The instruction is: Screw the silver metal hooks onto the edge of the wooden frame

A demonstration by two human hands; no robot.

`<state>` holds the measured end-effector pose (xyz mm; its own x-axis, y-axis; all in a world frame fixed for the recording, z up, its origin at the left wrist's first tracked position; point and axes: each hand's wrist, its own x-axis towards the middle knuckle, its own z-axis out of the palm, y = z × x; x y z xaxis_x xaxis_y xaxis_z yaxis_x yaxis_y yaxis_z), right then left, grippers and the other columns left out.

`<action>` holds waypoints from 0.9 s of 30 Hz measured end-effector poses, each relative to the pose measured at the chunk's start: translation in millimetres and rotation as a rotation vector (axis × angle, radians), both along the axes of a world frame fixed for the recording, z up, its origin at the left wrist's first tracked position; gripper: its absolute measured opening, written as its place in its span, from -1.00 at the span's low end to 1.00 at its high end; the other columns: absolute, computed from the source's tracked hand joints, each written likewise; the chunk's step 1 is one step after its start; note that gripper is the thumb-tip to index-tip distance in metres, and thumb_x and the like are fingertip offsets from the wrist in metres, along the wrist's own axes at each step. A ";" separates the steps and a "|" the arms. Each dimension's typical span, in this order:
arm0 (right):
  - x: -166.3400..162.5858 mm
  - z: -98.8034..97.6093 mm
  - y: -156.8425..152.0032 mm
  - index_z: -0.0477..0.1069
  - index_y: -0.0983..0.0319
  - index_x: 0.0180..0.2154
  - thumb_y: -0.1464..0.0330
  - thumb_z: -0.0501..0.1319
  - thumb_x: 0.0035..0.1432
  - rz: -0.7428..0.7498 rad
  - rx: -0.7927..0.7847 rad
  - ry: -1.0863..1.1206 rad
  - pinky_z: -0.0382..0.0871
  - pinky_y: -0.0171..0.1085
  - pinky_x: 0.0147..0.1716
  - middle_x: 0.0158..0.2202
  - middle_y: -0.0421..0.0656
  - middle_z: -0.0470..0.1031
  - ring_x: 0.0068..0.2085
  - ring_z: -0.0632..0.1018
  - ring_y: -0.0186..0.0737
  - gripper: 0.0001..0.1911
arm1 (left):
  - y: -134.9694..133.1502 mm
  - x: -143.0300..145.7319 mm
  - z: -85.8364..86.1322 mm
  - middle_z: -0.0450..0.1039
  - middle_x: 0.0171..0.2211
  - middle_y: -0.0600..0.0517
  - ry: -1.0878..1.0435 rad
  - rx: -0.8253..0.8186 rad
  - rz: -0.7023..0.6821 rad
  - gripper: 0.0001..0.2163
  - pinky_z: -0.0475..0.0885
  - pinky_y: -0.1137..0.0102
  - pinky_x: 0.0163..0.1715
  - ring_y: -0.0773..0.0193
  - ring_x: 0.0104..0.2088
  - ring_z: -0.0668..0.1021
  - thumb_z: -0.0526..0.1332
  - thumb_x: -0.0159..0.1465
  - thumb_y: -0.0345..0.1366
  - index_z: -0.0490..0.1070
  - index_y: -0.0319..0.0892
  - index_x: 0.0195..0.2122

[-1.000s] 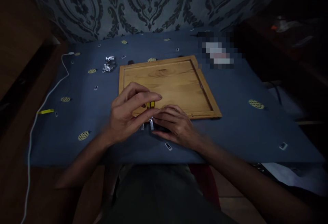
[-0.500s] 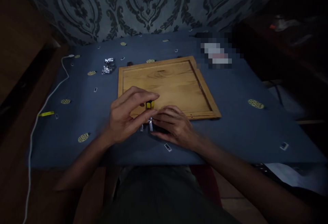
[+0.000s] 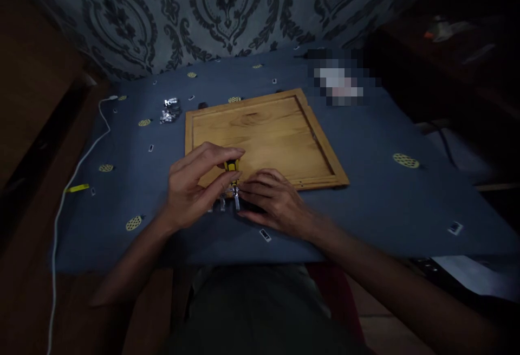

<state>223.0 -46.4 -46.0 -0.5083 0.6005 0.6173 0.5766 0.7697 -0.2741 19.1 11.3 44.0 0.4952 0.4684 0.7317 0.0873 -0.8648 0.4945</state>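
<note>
My left hand point(image 3: 195, 184) pinches the top of a small yellow-and-black screwdriver point(image 3: 231, 167), which stands upright at the near edge of a wooden tray point(image 3: 284, 138). Its tip meets a small shiny metal part point(image 3: 236, 199) on the blue cloth. My right hand point(image 3: 270, 200) lies curled over that part, fingertips pressed on it to hold it. More small metal pieces point(image 3: 221, 204) lie just left of it, partly under my left hand.
A blue patterned cloth point(image 3: 385, 198) covers the table. A cluster of shiny metal parts point(image 3: 168, 111) sits at the back left. A white cable point(image 3: 77, 160) runs down the left side, beside a yellow strip point(image 3: 77, 188). A blurred-out object point(image 3: 337, 81) lies behind the tray.
Both hands stay on the screwdriver and the metal part. The view has shifted slightly; the hands sit a little lower and to the left in the picture.
</note>
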 end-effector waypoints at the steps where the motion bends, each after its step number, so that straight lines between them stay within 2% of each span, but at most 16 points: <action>1: -0.1 0.2 -0.2 0.62 0.23 -0.04 0.21 0.26 0.39 -0.002 -0.012 -0.005 0.44 0.03 0.05 -0.08 -0.03 0.71 -0.03 0.62 -0.03 -0.72 | 0.8 0.2 -1.1 0.62 -0.18 -0.03 0.001 0.002 0.003 -0.70 0.56 0.38 -0.20 0.28 -0.19 0.63 0.36 0.32 -0.49 0.53 -0.12 0.06; 6: -0.8 -0.4 -0.6 0.61 0.25 -0.01 0.21 0.24 0.40 -0.005 -0.035 0.006 0.43 0.05 0.05 -0.09 -0.01 0.70 -0.03 0.61 -0.02 -0.70 | 3.3 1.2 -6.0 0.61 -0.20 0.01 -0.017 0.052 0.062 -0.72 0.56 0.38 -0.26 0.27 -0.20 0.60 0.42 0.29 -0.35 0.54 -0.07 0.02; 9: -0.9 -0.3 -0.4 0.61 0.26 -0.04 0.22 0.24 0.40 0.000 -0.017 0.023 0.43 0.04 0.05 -0.10 -0.01 0.71 -0.04 0.62 -0.03 -0.72 | 3.0 1.1 -6.1 0.60 -0.22 0.01 -0.025 0.042 0.069 -0.74 0.55 0.40 -0.24 0.30 -0.23 0.59 0.42 0.29 -0.42 0.56 -0.11 0.00; 17: -1.1 2.6 -1.1 0.60 0.26 -0.05 0.23 0.25 0.40 -0.007 -0.029 0.008 0.44 0.01 0.05 -0.07 -0.04 0.71 -0.03 0.62 -0.03 -0.73 | 4.9 -1.3 -4.5 0.62 -0.17 -0.02 -0.024 -0.048 -0.042 -0.66 0.53 0.37 -0.16 0.28 -0.16 0.61 0.38 0.27 -0.55 0.55 -0.12 0.05; 24: -1.6 1.2 -0.9 0.60 0.29 -0.05 0.21 0.23 0.41 -0.006 0.000 0.037 0.46 0.01 0.04 -0.10 -0.03 0.72 -0.05 0.63 -0.03 -0.70 | 5.7 -7.0 -1.9 0.60 -0.16 0.03 -0.102 -0.046 0.111 -0.68 0.53 0.32 -0.19 0.26 -0.19 0.59 0.39 0.31 -0.44 0.55 0.03 0.05; 27: -0.9 1.2 -1.0 0.61 0.26 -0.03 0.22 0.24 0.40 -0.008 -0.019 0.025 0.46 0.04 0.04 -0.10 -0.03 0.71 -0.04 0.63 -0.02 -0.72 | 5.8 -8.1 -1.9 0.60 -0.16 0.05 -0.082 -0.050 0.111 -0.68 0.53 0.33 -0.19 0.28 -0.19 0.60 0.39 0.31 -0.43 0.55 0.03 0.05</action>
